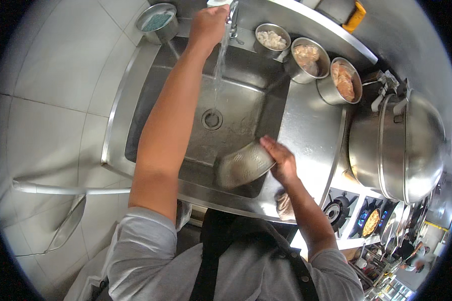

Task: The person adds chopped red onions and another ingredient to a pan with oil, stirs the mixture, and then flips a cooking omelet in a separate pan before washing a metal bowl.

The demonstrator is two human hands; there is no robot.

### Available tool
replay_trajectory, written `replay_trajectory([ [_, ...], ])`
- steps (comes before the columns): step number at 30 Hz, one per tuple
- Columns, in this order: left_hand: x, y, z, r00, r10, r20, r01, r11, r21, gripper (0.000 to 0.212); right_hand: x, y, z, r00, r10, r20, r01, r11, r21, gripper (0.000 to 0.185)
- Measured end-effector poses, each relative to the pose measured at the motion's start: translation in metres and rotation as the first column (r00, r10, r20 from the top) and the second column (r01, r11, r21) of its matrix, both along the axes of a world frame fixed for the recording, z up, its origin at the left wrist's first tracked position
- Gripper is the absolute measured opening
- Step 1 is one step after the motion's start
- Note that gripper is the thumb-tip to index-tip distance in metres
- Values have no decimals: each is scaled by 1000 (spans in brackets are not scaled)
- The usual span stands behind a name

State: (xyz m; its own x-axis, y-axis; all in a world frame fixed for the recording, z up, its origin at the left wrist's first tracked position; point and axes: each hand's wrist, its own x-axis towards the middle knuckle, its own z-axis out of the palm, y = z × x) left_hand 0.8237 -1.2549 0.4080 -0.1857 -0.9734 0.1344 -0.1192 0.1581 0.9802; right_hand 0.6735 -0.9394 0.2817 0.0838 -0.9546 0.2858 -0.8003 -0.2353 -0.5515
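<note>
Water runs from a metal faucet (232, 19) into a stainless steel sink (241, 107), falling near the round drain (212, 119). My left hand (210, 24) is at the faucet's top, its fingers curled; whether they grip the handle cannot be told. Low over the sink's near right part, my right hand (280, 158) holds a metal strainer or bowl (245, 165) by its rim. That vessel is tilted and blurred, and its inside is hard to make out.
Metal pots of pale food (272, 50) and raw-looking meat (303, 77) line the back right. A pot with a greenish scouring pad (162, 34) stands back left. A cloth (284, 205) lies by my right forearm. Right: a large lidded pot (365, 146), burners (333, 212), a pan of food (371, 222), a distant person (416, 259).
</note>
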Motion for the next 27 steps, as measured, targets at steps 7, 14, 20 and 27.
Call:
replay_trajectory([
  [7, -70, -4, -17, 979, 98, 180, -51, 967, -249, 36, 0, 30, -15, 971, -19, 239, 22, 1000, -10, 49],
  [14, -36, 13, -60, 971, -165, -175, 156, 985, -67, 48, -4, 34, -46, 864, -276, 422, 207, 957, 203, 40],
  [20, 63, 48, -208, 951, -161, 262, 36, 904, 425, 39, -17, 32, -43, 461, -518, 721, 430, 841, 329, 17],
  [27, 130, 114, -214, 847, -92, 524, -240, 812, 531, 29, -69, 38, -57, 606, -410, 681, 613, 787, -73, 27],
])
